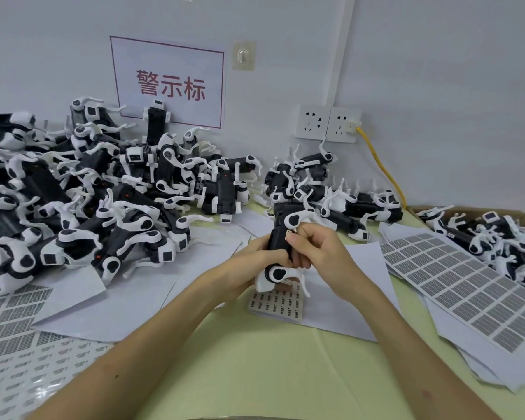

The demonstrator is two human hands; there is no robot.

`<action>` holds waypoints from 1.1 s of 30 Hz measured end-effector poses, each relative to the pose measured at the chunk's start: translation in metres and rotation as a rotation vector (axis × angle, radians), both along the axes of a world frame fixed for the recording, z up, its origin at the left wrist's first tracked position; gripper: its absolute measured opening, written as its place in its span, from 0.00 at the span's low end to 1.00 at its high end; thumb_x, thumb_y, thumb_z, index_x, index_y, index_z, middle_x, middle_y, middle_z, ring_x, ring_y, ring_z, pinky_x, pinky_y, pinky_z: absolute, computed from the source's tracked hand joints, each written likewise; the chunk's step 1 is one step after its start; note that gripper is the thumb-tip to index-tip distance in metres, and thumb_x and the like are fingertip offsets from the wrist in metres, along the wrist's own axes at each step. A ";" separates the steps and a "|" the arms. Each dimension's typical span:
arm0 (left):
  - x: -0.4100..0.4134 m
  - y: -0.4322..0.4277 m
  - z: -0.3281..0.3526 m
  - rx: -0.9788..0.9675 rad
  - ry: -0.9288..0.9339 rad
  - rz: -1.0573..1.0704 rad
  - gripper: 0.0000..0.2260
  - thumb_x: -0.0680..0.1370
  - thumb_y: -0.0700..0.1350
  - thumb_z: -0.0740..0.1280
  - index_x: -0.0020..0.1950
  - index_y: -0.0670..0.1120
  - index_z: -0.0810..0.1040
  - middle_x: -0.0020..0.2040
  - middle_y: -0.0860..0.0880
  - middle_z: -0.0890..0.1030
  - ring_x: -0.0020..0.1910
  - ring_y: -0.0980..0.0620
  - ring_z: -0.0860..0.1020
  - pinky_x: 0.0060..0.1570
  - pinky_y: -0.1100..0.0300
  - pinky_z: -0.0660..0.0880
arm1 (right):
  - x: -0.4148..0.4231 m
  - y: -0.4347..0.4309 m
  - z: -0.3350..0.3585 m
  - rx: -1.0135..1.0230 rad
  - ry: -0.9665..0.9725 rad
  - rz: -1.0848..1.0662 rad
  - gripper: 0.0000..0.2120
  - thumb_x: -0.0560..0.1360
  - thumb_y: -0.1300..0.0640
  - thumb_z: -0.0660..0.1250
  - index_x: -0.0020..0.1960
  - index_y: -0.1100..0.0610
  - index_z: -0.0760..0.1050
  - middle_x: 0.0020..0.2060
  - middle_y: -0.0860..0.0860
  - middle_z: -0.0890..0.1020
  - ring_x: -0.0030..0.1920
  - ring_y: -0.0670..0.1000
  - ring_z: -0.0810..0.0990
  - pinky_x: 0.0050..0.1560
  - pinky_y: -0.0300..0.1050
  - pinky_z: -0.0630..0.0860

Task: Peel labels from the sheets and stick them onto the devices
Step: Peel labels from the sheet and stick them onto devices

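One black-and-white device point(278, 247) stands nearly upright above the middle of the table point(270, 374), held in both hands. The left hand point(259, 256) wraps curled fingers round its black body from the left. The right hand point(322, 250) pinches the same body, with the thumb point(291, 239) pressed on the front face and the fingers curled behind. I cannot tell whether a label lies under the thumb. Both forearms reach in from the near edge.

Just below the hands lies one small label sheet point(278, 303). One large label sheet point(455, 283) lies to the right, with more sheets point(9, 325) at the left.

Other devices lie in three heaps, too many to count: a left pile point(73, 207), a back cluster point(315, 189) and a cardboard box point(467, 211) holding the rest. On the wall are two sockets point(312, 121) and one sign point(170, 83)
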State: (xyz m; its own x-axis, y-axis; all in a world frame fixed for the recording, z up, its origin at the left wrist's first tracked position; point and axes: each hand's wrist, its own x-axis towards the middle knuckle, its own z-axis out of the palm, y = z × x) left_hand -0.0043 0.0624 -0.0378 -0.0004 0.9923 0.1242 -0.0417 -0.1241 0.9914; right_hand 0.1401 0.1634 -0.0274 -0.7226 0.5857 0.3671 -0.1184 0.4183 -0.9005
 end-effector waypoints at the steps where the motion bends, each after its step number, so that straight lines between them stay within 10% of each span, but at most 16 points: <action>1: 0.000 0.000 0.000 -0.004 0.003 0.006 0.05 0.74 0.37 0.65 0.45 0.46 0.79 0.48 0.46 0.85 0.50 0.51 0.82 0.47 0.63 0.78 | 0.000 0.000 0.000 0.000 0.005 0.001 0.17 0.83 0.63 0.65 0.35 0.58 0.67 0.27 0.53 0.77 0.29 0.49 0.71 0.34 0.38 0.71; 21: 0.002 0.004 -0.002 -0.061 0.008 0.074 0.12 0.69 0.42 0.68 0.52 0.45 0.78 0.47 0.46 0.82 0.48 0.49 0.79 0.52 0.52 0.75 | -0.003 -0.012 0.006 -0.072 0.130 -0.095 0.20 0.77 0.65 0.63 0.29 0.52 0.64 0.24 0.56 0.77 0.24 0.51 0.69 0.28 0.40 0.69; 33: 0.005 -0.001 -0.001 -0.020 0.068 0.083 0.09 0.71 0.42 0.69 0.50 0.51 0.79 0.47 0.51 0.84 0.48 0.55 0.82 0.48 0.62 0.77 | -0.003 -0.013 0.006 0.003 0.104 -0.194 0.16 0.67 0.63 0.60 0.24 0.49 0.65 0.22 0.56 0.78 0.21 0.51 0.71 0.26 0.39 0.70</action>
